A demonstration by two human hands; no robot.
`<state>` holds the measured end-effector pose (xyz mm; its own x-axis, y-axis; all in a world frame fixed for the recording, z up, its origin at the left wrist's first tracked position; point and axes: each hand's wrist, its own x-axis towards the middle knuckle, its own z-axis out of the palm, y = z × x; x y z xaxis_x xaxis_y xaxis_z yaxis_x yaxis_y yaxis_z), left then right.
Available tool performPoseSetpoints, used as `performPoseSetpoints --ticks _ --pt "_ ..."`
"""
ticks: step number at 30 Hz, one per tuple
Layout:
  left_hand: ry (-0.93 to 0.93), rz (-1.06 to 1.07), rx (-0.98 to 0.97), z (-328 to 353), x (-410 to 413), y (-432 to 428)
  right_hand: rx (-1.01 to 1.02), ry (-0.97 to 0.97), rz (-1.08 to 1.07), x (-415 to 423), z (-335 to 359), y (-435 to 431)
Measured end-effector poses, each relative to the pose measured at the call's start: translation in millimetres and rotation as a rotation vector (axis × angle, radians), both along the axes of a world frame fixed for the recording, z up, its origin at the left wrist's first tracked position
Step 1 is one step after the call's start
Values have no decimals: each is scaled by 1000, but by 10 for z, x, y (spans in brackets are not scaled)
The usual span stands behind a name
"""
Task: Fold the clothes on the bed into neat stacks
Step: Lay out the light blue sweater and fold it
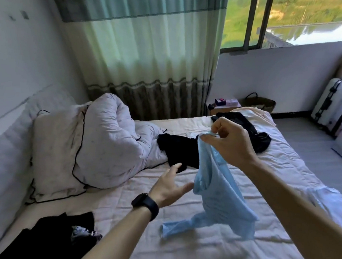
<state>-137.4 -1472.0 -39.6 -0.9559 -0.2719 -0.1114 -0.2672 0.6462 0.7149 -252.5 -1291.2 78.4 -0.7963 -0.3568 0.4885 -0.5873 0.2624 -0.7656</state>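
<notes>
My right hand [229, 143] pinches the top edge of a light blue knit top [220, 196] and holds it up over the bed [207, 252]; its sleeve trails on the sheet. Just left of the hanging cloth is my left hand [171, 187], with a black watch on the wrist; its fingers are spread and its thumb is close to the fabric. A black garment [177, 150] lies crumpled behind the top. Another black garment [246, 126] lies near the far end. A black pile with a patterned piece [55, 236] sits at the near left. A white garment [328, 200] lies at the right edge.
A bunched white duvet [107, 142] and a pillow [55, 153] fill the left side against the wall. A cream blanket [253, 113] lies at the far end. Beyond it are a low table [223, 109], a basket [260, 103] and white suitcases [339, 110] on the floor.
</notes>
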Motion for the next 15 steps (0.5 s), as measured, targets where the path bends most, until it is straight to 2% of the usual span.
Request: performPoseSetpoints --ticks 4,8,12,13,15 --pt "41 90 -30 -175 -85 50 -145 -93 113 132 87 21" --pt "-87 109 -10 -294 99 -96 -291 -158 170 235 189 120" --pt "-167 65 -125 -315 469 -502 -75 60 -59 39 63 339" --pt "-133 119 -149 -283 556 -677 13 114 -129 -33 3 416" --pt "12 300 -23 -91 678 -1023 187 193 -212 -135 -155 525"
